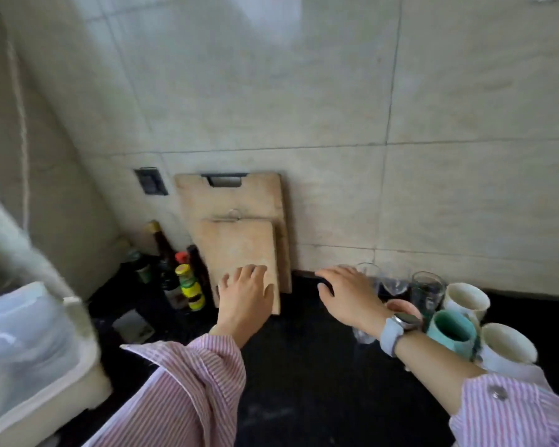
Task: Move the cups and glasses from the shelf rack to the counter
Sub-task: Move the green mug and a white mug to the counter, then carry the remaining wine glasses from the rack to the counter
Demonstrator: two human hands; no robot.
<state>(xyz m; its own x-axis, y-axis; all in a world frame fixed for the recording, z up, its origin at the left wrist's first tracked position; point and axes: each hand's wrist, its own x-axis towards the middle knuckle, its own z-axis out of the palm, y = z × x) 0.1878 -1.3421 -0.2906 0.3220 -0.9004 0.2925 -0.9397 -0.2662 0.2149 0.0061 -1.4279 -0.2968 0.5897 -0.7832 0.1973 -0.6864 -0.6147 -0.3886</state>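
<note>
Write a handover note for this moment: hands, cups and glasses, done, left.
Left hand: open, holding nothing, in front of the cutting boards.
Right hand: open, holding nothing, beside the glasses.
On the counter, at right: glasses, a pink cup, a teal mug, two white mugs.
Done: those pieces are on the counter.
Left: unclear; the shelf rack is out of view, so check it.

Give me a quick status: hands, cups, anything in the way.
Left hand and right hand open, holding nothing. Cups and glasses clustered on dark counter, right side. Cutting boards lean on the wall behind left hand.
</note>
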